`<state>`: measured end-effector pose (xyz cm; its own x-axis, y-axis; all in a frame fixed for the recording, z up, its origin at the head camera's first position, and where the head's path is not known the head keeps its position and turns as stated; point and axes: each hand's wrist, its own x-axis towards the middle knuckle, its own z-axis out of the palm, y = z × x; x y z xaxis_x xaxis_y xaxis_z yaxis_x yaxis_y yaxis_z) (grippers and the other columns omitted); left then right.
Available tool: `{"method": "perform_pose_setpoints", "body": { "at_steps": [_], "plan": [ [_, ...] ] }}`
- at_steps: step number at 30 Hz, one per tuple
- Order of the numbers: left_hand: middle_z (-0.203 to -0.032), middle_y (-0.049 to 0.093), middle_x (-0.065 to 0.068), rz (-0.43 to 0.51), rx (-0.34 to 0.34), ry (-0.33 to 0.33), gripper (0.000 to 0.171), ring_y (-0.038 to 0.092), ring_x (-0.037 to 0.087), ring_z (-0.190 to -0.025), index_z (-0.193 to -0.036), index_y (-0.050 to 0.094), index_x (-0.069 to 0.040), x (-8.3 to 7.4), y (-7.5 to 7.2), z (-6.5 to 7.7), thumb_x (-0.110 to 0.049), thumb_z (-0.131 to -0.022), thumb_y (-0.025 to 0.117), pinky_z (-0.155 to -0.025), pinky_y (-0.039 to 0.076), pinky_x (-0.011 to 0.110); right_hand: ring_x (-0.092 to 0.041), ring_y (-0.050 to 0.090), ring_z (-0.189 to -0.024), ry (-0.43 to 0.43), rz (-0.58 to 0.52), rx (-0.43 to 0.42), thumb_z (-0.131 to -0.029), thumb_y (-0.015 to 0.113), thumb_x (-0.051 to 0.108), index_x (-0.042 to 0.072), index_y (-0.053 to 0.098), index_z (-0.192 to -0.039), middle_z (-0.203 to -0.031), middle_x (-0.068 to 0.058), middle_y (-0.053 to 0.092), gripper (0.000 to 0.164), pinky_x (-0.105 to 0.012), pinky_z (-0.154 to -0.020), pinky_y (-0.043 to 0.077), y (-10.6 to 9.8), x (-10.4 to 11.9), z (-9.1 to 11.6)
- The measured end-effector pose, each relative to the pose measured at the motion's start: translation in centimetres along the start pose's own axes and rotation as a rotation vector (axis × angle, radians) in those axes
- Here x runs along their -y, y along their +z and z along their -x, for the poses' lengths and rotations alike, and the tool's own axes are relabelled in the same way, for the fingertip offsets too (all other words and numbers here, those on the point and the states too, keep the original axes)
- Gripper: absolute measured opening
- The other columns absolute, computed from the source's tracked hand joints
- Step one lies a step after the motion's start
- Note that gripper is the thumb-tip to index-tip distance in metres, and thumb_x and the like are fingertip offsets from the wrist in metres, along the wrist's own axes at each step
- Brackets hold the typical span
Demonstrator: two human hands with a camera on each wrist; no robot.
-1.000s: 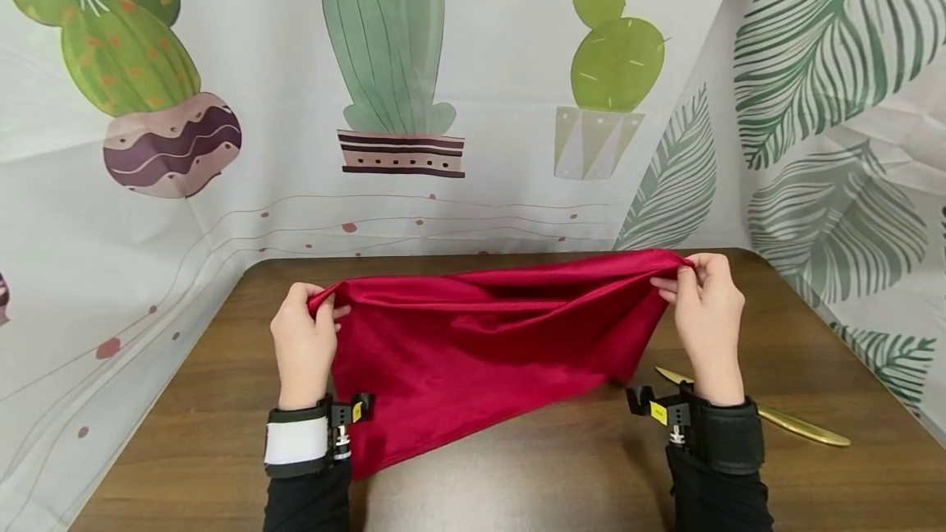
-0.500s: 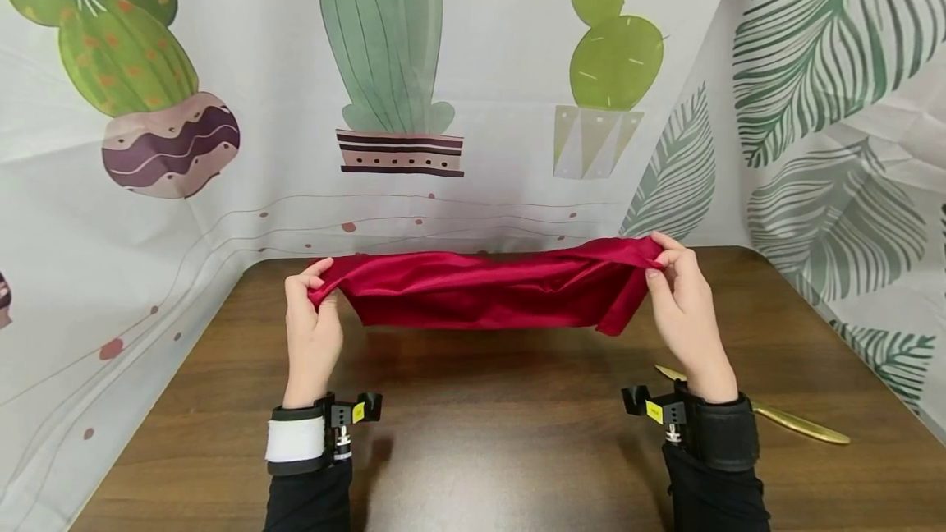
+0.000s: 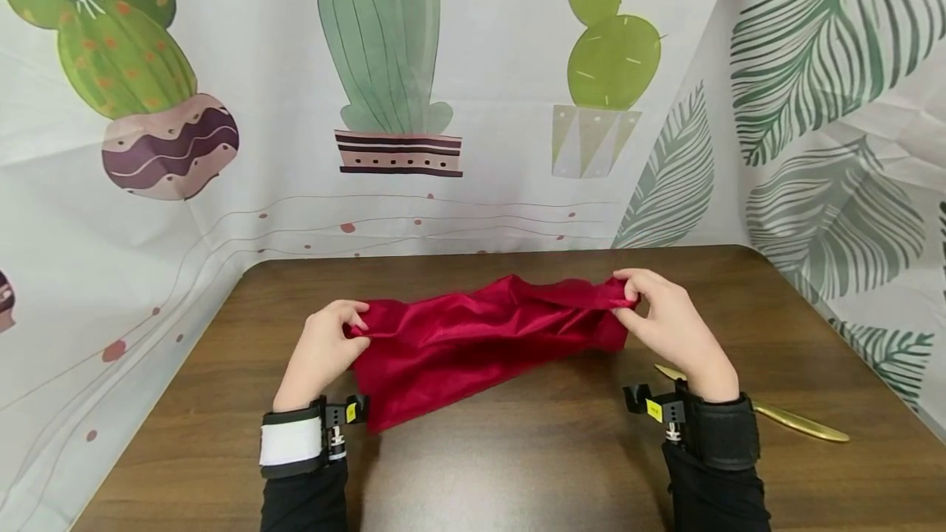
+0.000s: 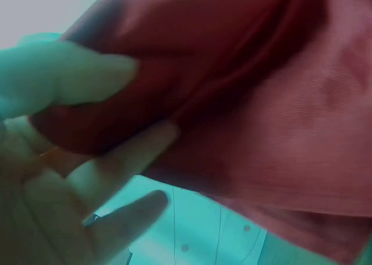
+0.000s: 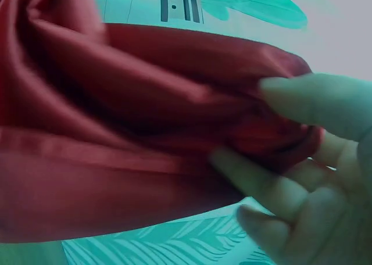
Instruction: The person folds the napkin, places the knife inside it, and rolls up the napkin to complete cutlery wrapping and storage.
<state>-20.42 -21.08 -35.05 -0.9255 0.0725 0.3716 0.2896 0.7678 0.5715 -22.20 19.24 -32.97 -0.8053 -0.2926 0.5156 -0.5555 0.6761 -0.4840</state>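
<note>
A shiny crimson cloth (image 3: 473, 343) stretches between both hands over the middle of the table, its top edge wrinkled and its lower edge slanting down to the left. At the cloth's left corner, my left hand (image 3: 325, 347) pinches the fabric between thumb and fingers. The right hand (image 3: 668, 323) grips the opposite upper corner the same way. In the left wrist view the cloth (image 4: 261, 120) hangs in folds past the thumb, two fingers spread below it. Bunched layers of the cloth (image 5: 145, 114) run into the grip in the right wrist view.
On the wooden table (image 3: 532, 466), a gold knife (image 3: 801, 424) lies at the right, partly hidden behind the right wrist strap. A white fabric backdrop (image 3: 510, 64) printed with cacti and leaves hangs behind the table.
The cloth went up with its lower part swinging away, then came down again with its lower edge toward the front. Both hands have lowered and drawn closer together.
</note>
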Motion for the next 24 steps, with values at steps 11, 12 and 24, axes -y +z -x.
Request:
{"method": "perform_pose_setpoints", "body": {
  "at_steps": [11, 12, 24],
  "plan": [
    [-0.064, 0.057, 0.004, -0.070, 0.452, -0.054, 0.009, 0.048, 0.015, -0.060, -0.071, 0.063, -0.007, 0.4, 0.3, 0.3, -0.014, -0.073, 0.068, -0.052, 0.040, 0.027, -0.013, 0.042, -0.061, 0.080, -0.010, 0.401, -0.072, 0.062, -0.004, 0.009, 0.044, -0.065, -0.068, 0.000, 0.050, 0.023, -0.026, -0.052, 0.034, 0.9, -0.8, 0.2],
    [-0.059, 0.054, 0.002, -0.071, 0.474, -0.066, 0.010, 0.045, 0.013, -0.057, -0.071, 0.063, -0.007, 0.4, 0.4, 0.4, -0.016, -0.075, 0.067, -0.051, 0.039, 0.027, -0.012, 0.040, -0.059, 0.084, -0.004, 0.427, -0.072, 0.063, -0.002, 0.009, 0.044, -0.066, -0.066, 0.002, 0.046, 0.022, -0.026, -0.052, 0.033, 1.0, -0.9, 0.2],
    [-0.100, 0.057, 0.020, -0.203, 0.313, -0.067, 0.015, 0.056, 0.030, -0.082, -0.087, 0.065, -0.002, -0.3, 0.5, 0.3, -0.013, -0.080, 0.058, -0.063, 0.046, 0.041, -0.013, 0.046, -0.065, 0.066, 0.030, 0.392, -0.076, 0.058, -0.001, 0.005, 0.055, -0.087, -0.073, 0.001, 0.054, 0.013, -0.028, -0.058, 0.040, 2.1, -0.2, -0.2]
  ]
}}
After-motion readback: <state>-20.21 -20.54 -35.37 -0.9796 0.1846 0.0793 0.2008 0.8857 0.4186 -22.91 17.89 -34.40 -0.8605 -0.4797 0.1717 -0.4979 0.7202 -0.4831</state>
